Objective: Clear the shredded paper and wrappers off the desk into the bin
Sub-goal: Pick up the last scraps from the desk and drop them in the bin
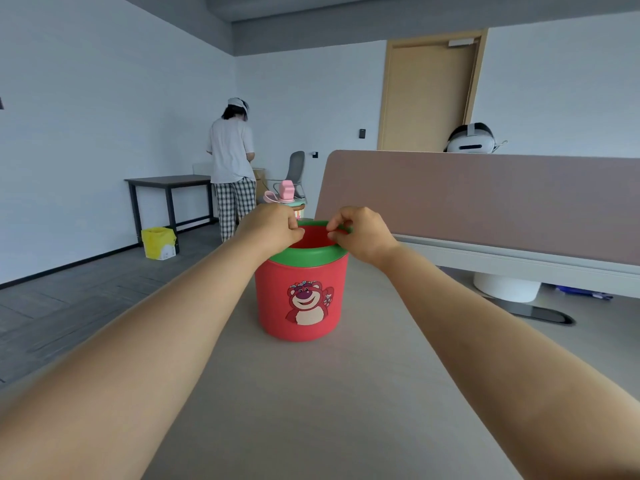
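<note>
1. My left hand (273,225) and right hand (362,233) both pinch shut on the bin's glossy green rim (304,254), on opposite sides of its opening.
2. Below my grip, the round red plastic bin (301,299), with a bear sticker (308,303), stands upright on the smooth grey desk (311,410).
3. I see no shredded paper or wrappers.

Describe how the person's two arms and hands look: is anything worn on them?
Both forearms are bare up to the picture's edge, with no sleeves in view. The left hand and right hand wear no gloves. No watch, bracelet or ring shows on the visible parts.
</note>
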The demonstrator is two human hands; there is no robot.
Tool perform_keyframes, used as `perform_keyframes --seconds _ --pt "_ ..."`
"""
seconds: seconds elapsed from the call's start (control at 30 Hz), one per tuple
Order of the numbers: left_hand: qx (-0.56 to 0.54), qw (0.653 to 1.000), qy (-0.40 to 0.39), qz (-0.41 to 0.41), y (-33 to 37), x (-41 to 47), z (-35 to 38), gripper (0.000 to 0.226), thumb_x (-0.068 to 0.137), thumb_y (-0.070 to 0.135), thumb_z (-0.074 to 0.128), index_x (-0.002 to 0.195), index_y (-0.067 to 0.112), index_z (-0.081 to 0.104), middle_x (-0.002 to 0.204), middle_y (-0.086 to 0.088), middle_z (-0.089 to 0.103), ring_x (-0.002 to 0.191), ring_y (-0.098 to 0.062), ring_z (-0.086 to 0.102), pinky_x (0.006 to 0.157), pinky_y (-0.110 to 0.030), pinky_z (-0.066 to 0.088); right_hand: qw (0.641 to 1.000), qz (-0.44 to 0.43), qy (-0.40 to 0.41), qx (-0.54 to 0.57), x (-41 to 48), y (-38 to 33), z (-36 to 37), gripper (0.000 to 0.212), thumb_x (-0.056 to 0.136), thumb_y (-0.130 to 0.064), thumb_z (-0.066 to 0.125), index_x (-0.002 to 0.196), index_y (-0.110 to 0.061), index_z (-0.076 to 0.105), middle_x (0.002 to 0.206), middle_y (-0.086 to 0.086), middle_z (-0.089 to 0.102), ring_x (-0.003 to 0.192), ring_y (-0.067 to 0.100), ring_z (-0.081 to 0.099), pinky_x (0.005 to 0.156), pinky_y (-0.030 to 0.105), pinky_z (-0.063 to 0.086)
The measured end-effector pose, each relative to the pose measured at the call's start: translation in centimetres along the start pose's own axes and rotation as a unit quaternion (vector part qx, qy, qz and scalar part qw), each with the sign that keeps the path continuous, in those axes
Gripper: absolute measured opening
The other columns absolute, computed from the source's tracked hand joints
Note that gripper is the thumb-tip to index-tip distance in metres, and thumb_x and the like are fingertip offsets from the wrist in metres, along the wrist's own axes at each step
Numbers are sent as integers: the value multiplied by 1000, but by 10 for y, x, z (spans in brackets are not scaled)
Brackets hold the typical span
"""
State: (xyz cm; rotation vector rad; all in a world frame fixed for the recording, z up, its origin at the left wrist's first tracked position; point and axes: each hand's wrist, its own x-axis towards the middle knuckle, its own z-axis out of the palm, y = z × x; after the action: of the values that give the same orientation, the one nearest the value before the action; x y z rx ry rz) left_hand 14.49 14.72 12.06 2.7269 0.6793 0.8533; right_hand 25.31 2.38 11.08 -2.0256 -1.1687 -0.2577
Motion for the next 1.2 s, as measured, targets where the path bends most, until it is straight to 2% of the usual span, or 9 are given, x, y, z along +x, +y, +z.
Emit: perform_keyframes --seconds 0.07,0.13,0.23,0.33,0.47,0.63,0.7,1.03,1.2 --pt "-25 1000 15 10 6 -2 2 9 78 20 65 84 16 62 95 -5 69 91 -26 62 78 -34 48 1000 -9 16 17 -8 2 -7 13 80 -7 62 75 -19 58 88 -1 62 89 19 54 88 30 46" --pt "-57 997 37 38 15 -4 6 19 76 13 64 94 14 60 98 -2 67 89 -23 62 78 -34 48 999 -13 30 27 -17 10 -14 8 81 -6 61 79 -15 61 93 3 64 90 20 55 81 21 41" --pt "-99 986 98 96 39 -18 17 15 79 13 60 94 12 59 96 -2 66 86 -21 61 78 -35 49 998 -10 59 20 -42 29 -30 10 83 -6 58 89 -4 65 92 5 63 81 16 52 63 8 36" --pt "-140 967 121 175 63 -41 41 16 79 13 60 95 10 58 93 -4 64 88 -21 59 79 -36 49 999 27 45 5 -80 58 -50 9 84 -7 57 88 -5 64 85 0 60 70 14 50 60 4 38" --pt "-140 961 6 238 85 -74 92 18 82 18 59 99 12 57 104 -3 61 98 -19 56 84 -33 46 993 97 -30 -53 -143 103 -72 10 83 -11 61 90 -9 67 83 0 62 65 8 52 64 15 40" --pt "-68 934 -245 251 102 -111 158 40 86 37 55 122 20 50 131 1 47 123 -19 44 104 -37 38 971 185 -120 -92 -206 135 -88 14 81 -17 66 94 -15 69 79 -6 61 63 1 52 54 0 38" --pt "-47 923 -294 244 101 -121 174 46 90 38 50 131 18 45 140 -2 41 131 -20 38 111 -34 31 967 206 -126 -77 -221 139 -83 12 79 -15 67 91 -15 69 74 -9 58 63 1 51 53 0 38" --pt "-89 938 -251 223 96 -133 188 42 93 37 44 132 19 46 147 -2 37 137 -17 31 115 -31 24 979 153 -94 -92 -241 137 -54 11 78 -20 67 86 -12 67 82 -2 52 69 9 48 63 12 37" --pt "-91 936 -253 228 97 -135 182 42 94 35 43 132 19 46 147 -2 37 137 -17 31 114 -28 23 970 201 -86 -103 -236 135 -48 11 81 -18 64 87 -10 67 80 0 57 75 15 50 69 22 37"
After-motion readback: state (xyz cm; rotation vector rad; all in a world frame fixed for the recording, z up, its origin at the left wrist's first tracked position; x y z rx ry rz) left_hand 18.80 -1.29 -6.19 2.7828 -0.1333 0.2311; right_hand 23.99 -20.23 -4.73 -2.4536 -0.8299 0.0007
